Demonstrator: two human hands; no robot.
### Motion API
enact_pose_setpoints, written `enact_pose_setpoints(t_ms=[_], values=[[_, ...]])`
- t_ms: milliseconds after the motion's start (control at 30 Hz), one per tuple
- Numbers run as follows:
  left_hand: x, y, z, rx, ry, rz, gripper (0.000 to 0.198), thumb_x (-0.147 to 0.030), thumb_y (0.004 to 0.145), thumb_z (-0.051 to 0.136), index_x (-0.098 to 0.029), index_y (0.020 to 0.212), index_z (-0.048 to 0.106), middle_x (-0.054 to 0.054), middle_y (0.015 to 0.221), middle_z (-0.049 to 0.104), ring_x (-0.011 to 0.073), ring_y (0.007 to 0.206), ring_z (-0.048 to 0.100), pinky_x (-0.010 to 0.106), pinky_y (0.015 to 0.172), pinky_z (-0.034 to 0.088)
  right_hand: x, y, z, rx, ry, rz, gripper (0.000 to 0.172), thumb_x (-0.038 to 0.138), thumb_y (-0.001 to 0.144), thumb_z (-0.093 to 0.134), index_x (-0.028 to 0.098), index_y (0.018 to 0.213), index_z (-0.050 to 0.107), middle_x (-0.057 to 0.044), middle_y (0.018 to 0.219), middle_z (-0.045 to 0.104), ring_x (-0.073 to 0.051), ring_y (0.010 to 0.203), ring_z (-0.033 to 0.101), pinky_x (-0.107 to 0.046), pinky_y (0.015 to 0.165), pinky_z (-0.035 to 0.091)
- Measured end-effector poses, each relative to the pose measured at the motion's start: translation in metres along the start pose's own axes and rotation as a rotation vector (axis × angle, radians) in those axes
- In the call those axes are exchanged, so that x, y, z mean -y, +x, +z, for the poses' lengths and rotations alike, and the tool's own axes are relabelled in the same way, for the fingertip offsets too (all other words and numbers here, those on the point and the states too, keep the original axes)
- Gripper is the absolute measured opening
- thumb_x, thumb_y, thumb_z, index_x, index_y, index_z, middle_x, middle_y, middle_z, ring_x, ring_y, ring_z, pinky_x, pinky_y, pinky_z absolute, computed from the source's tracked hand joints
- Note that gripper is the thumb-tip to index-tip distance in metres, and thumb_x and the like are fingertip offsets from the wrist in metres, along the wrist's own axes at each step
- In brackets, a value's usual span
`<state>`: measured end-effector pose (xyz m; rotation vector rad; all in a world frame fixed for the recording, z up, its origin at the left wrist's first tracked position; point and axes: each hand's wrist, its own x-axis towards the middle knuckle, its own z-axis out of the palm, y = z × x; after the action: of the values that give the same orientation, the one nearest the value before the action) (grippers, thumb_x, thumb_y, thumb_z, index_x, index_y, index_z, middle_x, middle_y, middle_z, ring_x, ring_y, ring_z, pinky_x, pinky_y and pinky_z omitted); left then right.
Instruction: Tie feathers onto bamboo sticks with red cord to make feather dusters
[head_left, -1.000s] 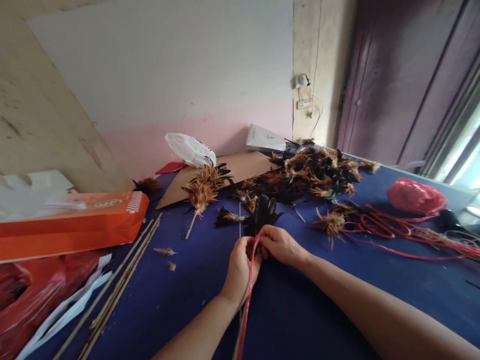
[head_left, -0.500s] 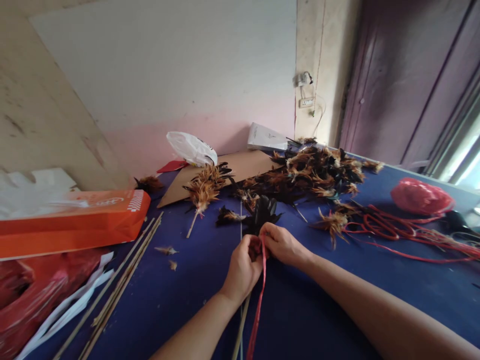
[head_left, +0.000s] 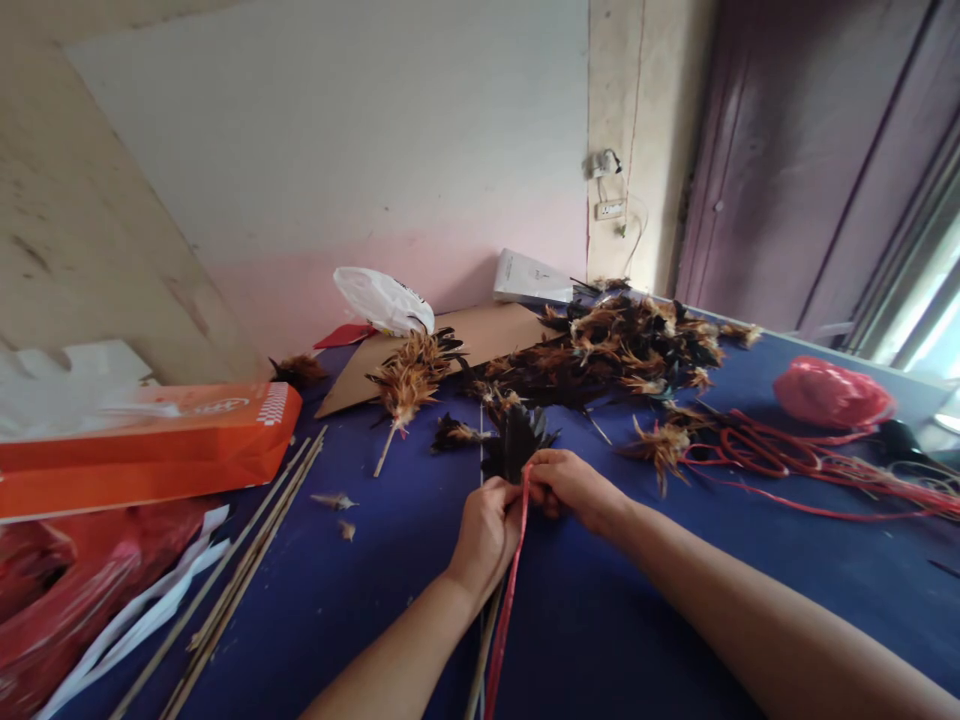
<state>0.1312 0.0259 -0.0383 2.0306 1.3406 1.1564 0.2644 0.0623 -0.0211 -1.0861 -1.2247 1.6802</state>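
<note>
My left hand point(head_left: 489, 528) is closed around the upper part of a thin wooden stick point(head_left: 487, 640), whose lower end runs down toward the bottom edge. Black feathers point(head_left: 517, 442) fan out at the stick's top, just beyond my fingers. My right hand point(head_left: 574, 488) is closed beside it, pinching a pink plastic string point(head_left: 510, 600) that hangs down along the stick. The exact spot where string meets stick is hidden by my fingers. A bundle of brown feathers on a short stick point(head_left: 407, 385) lies farther off to the left.
A large heap of brown and black feathers point(head_left: 630, 340) covers the back right, partly on cardboard point(head_left: 484, 335). Tangled pink string point(head_left: 795, 460) and a pink bundle point(head_left: 832, 392) lie right. Several loose sticks point(head_left: 251, 560) and an orange bag point(head_left: 150, 450) are left.
Both hands have shifted slightly, the right fingers now curled over the string near the stick's top. The black feathers sit a little lower in view.
</note>
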Motion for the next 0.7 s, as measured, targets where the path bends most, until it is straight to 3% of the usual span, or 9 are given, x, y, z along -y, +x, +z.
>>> enact_pose_setpoints(t_ms=[67,167,267,333,433,567,633,700], values=[[0.000,0.000,-0.001,-0.004,-0.002,-0.059,0.026,-0.028,0.079,0.049,-0.014,0.070,0.069,0.004,0.066,0.060,0.0147,0.060,0.055,0.023,0.057,0.039,0.000,0.003,-0.005,-0.015,0.086,0.015,0.007,0.010,0.072,0.044,0.016,0.069,0.046,0.006,0.044,0.046,-0.003,0.031,0.034,-0.014,0.032,0.024],[0.002,-0.001,-0.002,-0.011,0.009,-0.106,0.034,-0.035,0.081,0.047,-0.014,0.063,0.066,0.002,0.060,0.057,0.0129,0.055,0.050,0.023,0.053,0.036,0.000,0.005,-0.011,-0.019,0.211,0.016,0.005,0.013,0.076,0.042,0.017,0.074,0.042,0.003,0.057,0.054,-0.004,0.041,0.046,-0.015,0.042,0.038],[0.003,-0.002,-0.004,0.016,-0.030,-0.120,0.035,-0.037,0.081,0.046,-0.013,0.062,0.065,0.000,0.056,0.055,0.0118,0.054,0.048,0.022,0.052,0.034,0.000,0.006,-0.018,0.041,0.275,-0.004,0.004,0.016,0.077,0.041,0.018,0.073,0.041,0.000,0.065,0.059,-0.005,0.052,0.054,-0.018,0.053,0.045],[0.004,-0.002,-0.005,0.052,-0.108,-0.160,0.036,-0.040,0.080,0.048,-0.013,0.065,0.067,-0.001,0.054,0.055,0.0111,0.051,0.046,0.022,0.050,0.033,0.001,0.006,-0.025,0.108,0.274,-0.011,0.003,0.017,0.073,0.046,0.017,0.071,0.044,0.000,0.061,0.058,-0.007,0.049,0.053,-0.019,0.050,0.045],[0.005,-0.001,-0.007,0.102,-0.217,-0.241,0.036,-0.042,0.078,0.050,-0.013,0.071,0.069,0.000,0.054,0.058,0.0111,0.049,0.046,0.021,0.046,0.033,0.006,0.003,-0.040,0.293,0.113,0.010,0.009,0.014,0.063,0.057,0.013,0.071,0.054,0.000,0.054,0.059,-0.009,0.042,0.051,-0.019,0.042,0.040],[0.005,0.001,-0.008,0.089,-0.200,-0.268,0.028,-0.037,0.074,0.054,-0.015,0.076,0.072,0.004,0.063,0.066,0.0136,0.054,0.053,0.022,0.048,0.038,0.022,-0.009,-0.057,0.566,-0.215,0.095,0.026,0.018,0.063,0.061,0.011,0.089,0.062,-0.005,0.072,0.067,-0.012,0.062,0.061,-0.021,0.058,0.045],[0.004,0.002,-0.009,0.087,-0.197,-0.281,0.027,-0.036,0.073,0.056,-0.015,0.077,0.072,0.004,0.063,0.067,0.0138,0.053,0.054,0.022,0.049,0.039,0.029,-0.014,-0.058,0.599,-0.293,0.082,0.032,0.027,0.069,0.059,0.012,0.097,0.062,-0.007,0.078,0.068,-0.013,0.069,0.062,-0.021,0.063,0.044],[0.003,0.003,-0.008,0.087,-0.207,-0.294,0.025,-0.036,0.072,0.057,-0.015,0.072,0.070,0.003,0.059,0.066,0.0131,0.051,0.054,0.022,0.049,0.039,0.031,-0.016,-0.052,0.507,-0.439,0.017,0.035,0.038,0.074,0.054,0.013,0.096,0.063,-0.004,0.068,0.066,-0.011,0.061,0.059,-0.020,0.056,0.041]])
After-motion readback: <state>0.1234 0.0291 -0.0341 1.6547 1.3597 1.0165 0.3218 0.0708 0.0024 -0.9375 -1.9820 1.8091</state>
